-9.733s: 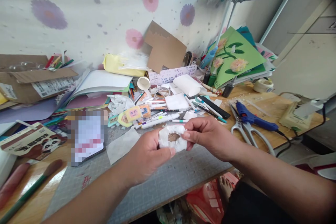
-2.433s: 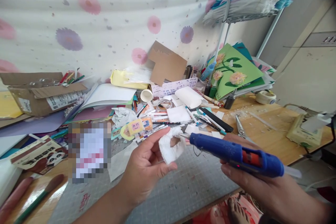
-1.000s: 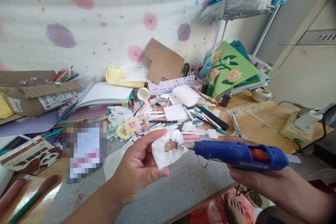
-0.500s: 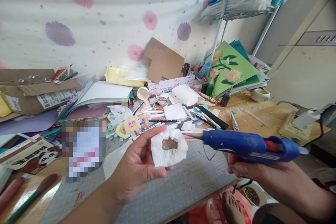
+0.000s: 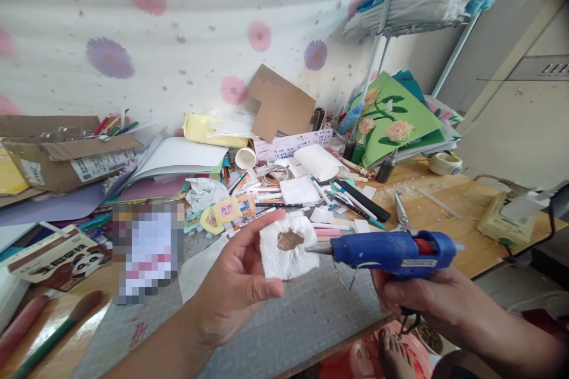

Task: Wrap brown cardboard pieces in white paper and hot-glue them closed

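Two bare hands meet above a grey cutting mat (image 5: pixel 306 320) on a cluttered wooden desk (image 5: pixel 448 219). On the left, the left hand (image 5: pixel 235 284) pinches one white tissue wad (image 5: pixel 284 247) between thumb and fingers, held up with its open face toward the camera; one brown patch shows in the wad's hollow centre, and what it is cannot be made out. On the right, the right hand (image 5: pixel 418 299) is wrapped shut around the grip of one blue glue gun (image 5: pixel 393 251), held level. Its metal nozzle points left and reaches the wad's right edge, just beside the brown patch; whether it touches is unclear. The gun's grip is hidden by the fingers, and both forearms are cut off at the lower edge.

Farther back lie many pens and markers, too jumbled to count, one small paper cup (image 5: pixel 245 157) on its side, one white roll (image 5: pixel 316 162), one pair of scissors (image 5: pixel 402 214) partly hidden behind the glue gun, and one roll of tape (image 5: pixel 445 163) far right. One cardboard box (image 5: pixel 66 151) sits far left, and one green card with three paper flowers (image 5: pixel 395 115) leans at the back right. One pixelated rectangle (image 5: pixel 149 249) hides something near left. One bare foot (image 5: pixel 393 355) shows below the desk edge.
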`<state>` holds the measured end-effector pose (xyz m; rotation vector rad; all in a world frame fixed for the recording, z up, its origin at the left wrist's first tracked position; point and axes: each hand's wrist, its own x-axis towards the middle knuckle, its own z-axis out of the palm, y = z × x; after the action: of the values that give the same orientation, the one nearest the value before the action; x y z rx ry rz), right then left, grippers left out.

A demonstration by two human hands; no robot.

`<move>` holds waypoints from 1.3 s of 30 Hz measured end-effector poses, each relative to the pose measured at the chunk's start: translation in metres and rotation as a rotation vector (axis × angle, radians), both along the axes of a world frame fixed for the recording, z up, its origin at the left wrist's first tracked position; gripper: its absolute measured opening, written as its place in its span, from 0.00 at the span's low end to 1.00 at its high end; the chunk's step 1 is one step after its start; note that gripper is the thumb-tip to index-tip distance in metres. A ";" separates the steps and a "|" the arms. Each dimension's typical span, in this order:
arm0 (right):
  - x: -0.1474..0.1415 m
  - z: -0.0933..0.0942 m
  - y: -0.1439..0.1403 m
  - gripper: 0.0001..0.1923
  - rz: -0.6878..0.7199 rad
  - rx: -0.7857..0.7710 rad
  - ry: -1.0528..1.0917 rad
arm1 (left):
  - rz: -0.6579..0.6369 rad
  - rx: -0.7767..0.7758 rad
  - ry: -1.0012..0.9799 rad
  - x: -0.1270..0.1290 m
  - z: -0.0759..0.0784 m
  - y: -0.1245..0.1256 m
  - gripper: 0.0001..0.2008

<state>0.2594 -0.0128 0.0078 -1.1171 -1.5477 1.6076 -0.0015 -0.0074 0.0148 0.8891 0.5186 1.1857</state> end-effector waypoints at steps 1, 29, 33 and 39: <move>-0.001 -0.001 0.001 0.10 -0.001 0.006 0.005 | -0.006 -0.001 0.001 0.000 0.000 0.000 0.29; -0.003 0.007 0.012 0.08 -0.084 -0.073 0.251 | -0.130 -0.048 -0.034 -0.002 -0.001 0.005 0.27; -0.003 0.005 0.011 0.05 -0.055 -0.111 0.136 | -0.087 -0.035 0.069 -0.003 -0.002 0.006 0.27; -0.001 0.004 0.011 0.06 -0.115 -0.025 0.051 | -0.059 0.066 0.269 -0.004 -0.003 0.007 0.28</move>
<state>0.2588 -0.0016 0.0116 -1.1481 -1.4084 1.5703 -0.0060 -0.0009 0.0119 1.1219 0.6686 1.0402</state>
